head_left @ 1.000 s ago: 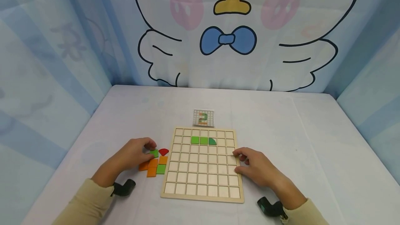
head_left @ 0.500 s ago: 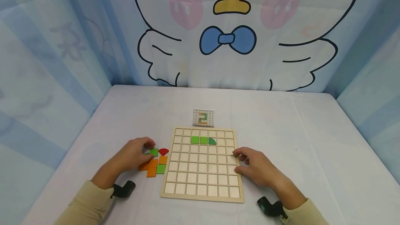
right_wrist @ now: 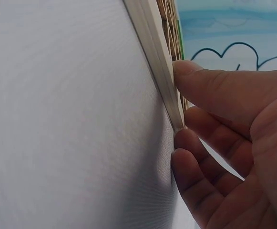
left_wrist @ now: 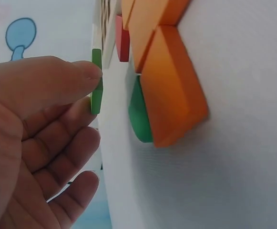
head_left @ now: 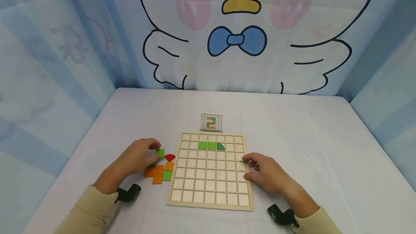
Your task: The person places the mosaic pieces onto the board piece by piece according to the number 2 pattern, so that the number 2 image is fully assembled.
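My left hand (head_left: 138, 155) pinches a green square tile (left_wrist: 96, 98) between thumb and fingers, just above the loose tiles. Below that hand, a dark green curved tile (left_wrist: 138, 112) lies against an orange tile (left_wrist: 171, 90). The wooden grid board (head_left: 210, 208) lies flat in the middle, with two green squares (head_left: 207, 145) and a dark green quarter-round tile (head_left: 221, 147) in one row near its far side. My right hand (head_left: 268, 172) rests on the board's right edge, thumb and fingertips spread apart along the rim.
Between left hand and board lie a red fan-shaped tile (head_left: 170, 157), several orange tiles and another green square (head_left: 167, 176). A small pattern card (head_left: 211, 122) showing a figure 2 stands behind the board. Patterned curtains (head_left: 58, 82) enclose the white-covered table (head_left: 292, 125).
My left hand has lifted slightly and moved away from me with the green square tile, uncovering some dark green beneath. The right hand and the board have not moved.
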`<state>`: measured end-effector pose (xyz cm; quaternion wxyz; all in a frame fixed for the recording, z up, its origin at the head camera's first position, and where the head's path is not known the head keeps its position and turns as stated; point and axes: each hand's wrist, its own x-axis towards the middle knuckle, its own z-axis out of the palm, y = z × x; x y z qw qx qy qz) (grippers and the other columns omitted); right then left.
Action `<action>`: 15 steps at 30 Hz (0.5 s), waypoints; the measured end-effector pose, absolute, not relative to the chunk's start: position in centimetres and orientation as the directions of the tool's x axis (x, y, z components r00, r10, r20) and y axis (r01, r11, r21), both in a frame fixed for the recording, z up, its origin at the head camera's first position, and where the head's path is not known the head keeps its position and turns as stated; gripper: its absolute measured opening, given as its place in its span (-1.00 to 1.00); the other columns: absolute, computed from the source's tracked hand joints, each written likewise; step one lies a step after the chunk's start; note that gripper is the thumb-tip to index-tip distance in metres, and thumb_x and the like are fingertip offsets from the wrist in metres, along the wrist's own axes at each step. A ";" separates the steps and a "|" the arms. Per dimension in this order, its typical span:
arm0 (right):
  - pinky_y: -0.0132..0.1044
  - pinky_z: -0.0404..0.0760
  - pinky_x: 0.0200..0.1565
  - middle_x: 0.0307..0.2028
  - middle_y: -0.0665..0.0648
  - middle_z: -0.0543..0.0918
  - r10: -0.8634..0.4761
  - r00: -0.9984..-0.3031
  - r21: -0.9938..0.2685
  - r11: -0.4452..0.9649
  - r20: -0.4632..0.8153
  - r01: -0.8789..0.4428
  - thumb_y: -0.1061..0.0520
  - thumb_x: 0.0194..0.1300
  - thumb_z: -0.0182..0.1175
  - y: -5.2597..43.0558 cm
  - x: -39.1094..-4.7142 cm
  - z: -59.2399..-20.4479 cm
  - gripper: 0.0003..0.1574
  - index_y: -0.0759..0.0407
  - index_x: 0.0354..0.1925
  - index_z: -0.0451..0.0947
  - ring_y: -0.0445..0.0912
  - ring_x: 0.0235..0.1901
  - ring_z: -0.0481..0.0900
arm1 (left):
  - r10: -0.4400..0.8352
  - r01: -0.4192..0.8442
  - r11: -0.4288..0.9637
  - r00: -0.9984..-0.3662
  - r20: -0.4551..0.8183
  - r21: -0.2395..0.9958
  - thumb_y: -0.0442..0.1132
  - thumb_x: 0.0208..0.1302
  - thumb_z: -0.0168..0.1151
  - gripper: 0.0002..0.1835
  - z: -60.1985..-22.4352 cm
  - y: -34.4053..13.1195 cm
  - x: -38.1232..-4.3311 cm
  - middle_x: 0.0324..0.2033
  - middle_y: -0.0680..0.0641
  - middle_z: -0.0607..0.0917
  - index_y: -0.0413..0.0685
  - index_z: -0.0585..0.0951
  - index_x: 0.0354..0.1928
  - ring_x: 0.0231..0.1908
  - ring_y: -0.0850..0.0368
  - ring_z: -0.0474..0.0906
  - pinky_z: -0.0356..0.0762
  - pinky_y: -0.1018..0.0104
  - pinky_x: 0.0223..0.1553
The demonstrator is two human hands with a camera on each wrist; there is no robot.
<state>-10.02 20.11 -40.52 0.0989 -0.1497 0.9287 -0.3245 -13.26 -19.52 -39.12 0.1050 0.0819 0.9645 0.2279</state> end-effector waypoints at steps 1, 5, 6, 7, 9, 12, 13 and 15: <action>-0.06 0.53 -0.06 -0.08 -0.05 0.61 -0.344 -0.935 -0.632 0.744 -0.085 -0.216 0.13 0.21 0.43 20.1 -10.0 -40.5 -0.48 0.12 0.14 0.56 -0.12 -0.17 0.51 | 0.211 0.115 0.881 -0.964 -0.162 0.460 -0.29 0.22 0.43 -0.66 -39.1 -19.5 -13.3 -0.09 -0.12 0.67 -0.21 0.61 0.01 -0.04 -0.09 0.55 0.53 -0.06 0.09; -0.06 0.53 -0.06 -0.08 -0.05 0.61 -0.347 -0.934 -0.634 0.742 -0.084 -0.218 0.12 0.21 0.42 20.1 -10.0 -40.5 -0.48 0.12 0.13 0.57 -0.12 -0.17 0.51 | 0.219 0.120 0.880 -0.962 -0.166 0.460 -0.27 0.22 0.43 -0.67 -39.0 -19.1 -13.6 -0.10 -0.09 0.67 -0.18 0.62 0.00 -0.06 -0.05 0.56 0.56 -0.02 0.07; -0.06 0.53 -0.06 -0.08 -0.05 0.61 -0.347 -0.934 -0.635 0.741 -0.086 -0.217 0.12 0.22 0.42 20.2 -10.0 -40.5 -0.48 0.12 0.14 0.56 -0.12 -0.17 0.51 | 0.219 0.118 0.879 -0.960 -0.171 0.462 -0.26 0.23 0.43 -0.67 -38.9 -19.0 -13.7 -0.10 -0.08 0.67 -0.17 0.62 0.01 -0.07 -0.04 0.56 0.56 -0.01 0.07; -0.06 0.53 -0.06 -0.08 -0.05 0.61 -0.348 -0.934 -0.635 0.741 -0.086 -0.217 0.12 0.22 0.42 20.2 -10.0 -40.5 -0.48 0.12 0.14 0.56 -0.12 -0.17 0.51 | 0.218 0.114 0.878 -0.960 -0.178 0.465 -0.26 0.23 0.44 -0.67 -38.8 -18.8 -13.7 -0.10 -0.07 0.67 -0.16 0.62 0.01 -0.07 -0.02 0.56 0.57 0.00 0.07; -0.06 0.52 -0.06 -0.09 -0.05 0.61 -0.346 -0.934 -0.635 0.742 -0.087 -0.216 0.13 0.22 0.42 20.2 -10.0 -40.5 -0.48 0.12 0.14 0.56 -0.12 -0.17 0.51 | 0.224 0.115 0.875 -0.957 -0.182 0.471 -0.26 0.23 0.43 -0.67 -38.7 -18.4 -13.8 -0.11 -0.06 0.67 -0.14 0.62 0.01 -0.08 0.00 0.56 0.58 0.03 0.06; -0.06 0.52 -0.06 -0.09 -0.05 0.61 -0.344 -0.935 -0.634 0.743 -0.088 -0.214 0.13 0.21 0.42 20.2 -10.0 -40.5 -0.48 0.12 0.14 0.57 -0.12 -0.18 0.51 | 0.236 0.113 0.861 -0.952 -0.193 0.495 -0.27 0.24 0.42 -0.67 -38.3 -17.7 -14.0 -0.10 -0.05 0.67 -0.15 0.61 0.02 -0.07 0.00 0.56 0.58 0.03 0.06; -0.06 0.52 -0.06 -0.09 -0.05 0.61 -0.343 -0.935 -0.634 0.744 -0.088 -0.213 0.13 0.21 0.42 20.1 -10.0 -40.5 -0.48 0.12 0.13 0.57 -0.12 -0.18 0.51 | 0.238 0.110 0.857 -0.951 -0.197 0.504 -0.27 0.24 0.42 -0.67 -38.3 -17.4 -14.0 -0.10 -0.06 0.67 -0.15 0.61 0.03 -0.06 0.01 0.56 0.58 0.04 0.07; -0.06 0.52 -0.06 -0.10 -0.05 0.61 -0.340 -0.936 -0.633 0.745 -0.089 -0.211 0.13 0.21 0.42 20.1 -10.0 -40.5 -0.48 0.12 0.13 0.57 -0.12 -0.18 0.51 | 0.252 0.116 0.848 -0.947 -0.201 0.517 -0.28 0.25 0.41 -0.67 -38.0 -17.0 -14.1 -0.09 -0.05 0.67 -0.15 0.61 0.03 -0.05 0.01 0.57 0.57 0.04 0.08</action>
